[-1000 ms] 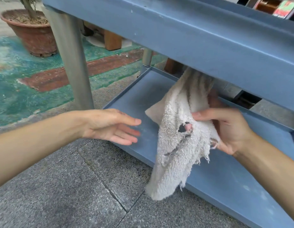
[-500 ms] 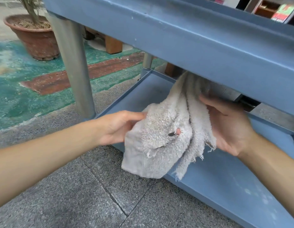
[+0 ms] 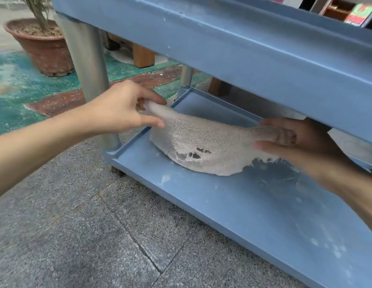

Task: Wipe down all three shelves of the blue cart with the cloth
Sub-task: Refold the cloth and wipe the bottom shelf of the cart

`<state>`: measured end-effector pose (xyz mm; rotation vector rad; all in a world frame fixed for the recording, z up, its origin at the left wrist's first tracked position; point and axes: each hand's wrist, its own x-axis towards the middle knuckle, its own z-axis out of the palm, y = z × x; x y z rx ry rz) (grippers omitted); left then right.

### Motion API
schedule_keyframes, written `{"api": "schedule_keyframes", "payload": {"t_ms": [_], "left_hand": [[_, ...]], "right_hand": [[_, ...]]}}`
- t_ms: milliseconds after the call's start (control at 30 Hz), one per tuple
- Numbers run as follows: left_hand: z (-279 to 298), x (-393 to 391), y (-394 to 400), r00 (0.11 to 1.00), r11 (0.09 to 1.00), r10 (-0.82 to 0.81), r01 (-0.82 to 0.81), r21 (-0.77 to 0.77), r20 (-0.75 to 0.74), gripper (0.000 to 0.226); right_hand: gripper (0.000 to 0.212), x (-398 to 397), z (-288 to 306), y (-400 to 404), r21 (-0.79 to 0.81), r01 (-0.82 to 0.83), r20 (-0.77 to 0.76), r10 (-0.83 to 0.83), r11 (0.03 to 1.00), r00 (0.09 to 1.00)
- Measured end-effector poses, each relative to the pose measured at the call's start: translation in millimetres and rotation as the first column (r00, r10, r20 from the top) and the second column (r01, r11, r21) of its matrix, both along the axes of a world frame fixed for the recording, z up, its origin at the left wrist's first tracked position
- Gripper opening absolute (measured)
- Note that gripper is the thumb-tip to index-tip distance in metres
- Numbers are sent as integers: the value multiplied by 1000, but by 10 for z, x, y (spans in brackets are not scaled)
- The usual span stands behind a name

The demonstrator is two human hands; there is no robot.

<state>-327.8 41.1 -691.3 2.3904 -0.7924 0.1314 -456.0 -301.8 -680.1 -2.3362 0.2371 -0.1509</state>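
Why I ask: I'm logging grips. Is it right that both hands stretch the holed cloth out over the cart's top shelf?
Not quite. The head view shows the left hand and right hand stretching the holed cloth over the bottom shelf, under the shelf above, not over the top shelf.

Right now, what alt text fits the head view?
Two hands stretch a worn, holed cloth over the blue cart's bottom shelf: left hand pinches one end, right hand grips the other. A potted plant stands behind.
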Motion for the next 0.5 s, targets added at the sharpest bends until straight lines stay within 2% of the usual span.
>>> {"api": "schedule_keyframes", "payload": {"t_ms": [67, 133, 200, 267, 300, 400, 467, 500], "left_hand": [[50, -30, -7, 979, 996, -39, 22, 84, 199, 26], [53, -32, -12, 971, 998, -56, 53, 22, 232, 32], [22, -22, -30, 996, 985, -47, 59, -159, 79, 36], [-40, 3, -60, 998, 935, -30, 7, -355, -59, 30], [-77, 30, -87, 996, 916, -7, -29, -401, -88, 28], [-240, 186, -192, 987, 916, 102, -141, -376, -122, 26], [-373, 291, -245, 968, 926, 199, -236, -294, -153, 25], [-456, 360, -251, 957, 934, 235, -271, -232, -169, 23]], "right_hand": [[41, -33, 2, -16, -214, -27, 13, 30, 976, 999], [31, -58, 8, -46, -271, -18, 125, 53, 963, 991], [20, -61, 8, -46, -141, -32, 219, 63, 990, 974], [21, -20, -24, -35, 18, -27, 268, 22, 999, 963], [22, 17, -45, 5, 43, -9, 292, -4, 999, 956], [29, 242, -272, 104, 32, 66, 306, -72, 997, 949], [34, 432, -541, 124, 15, 110, 238, -111, 994, 965], [30, 530, -687, 133, 9, 133, 179, -132, 991, 975]]}}
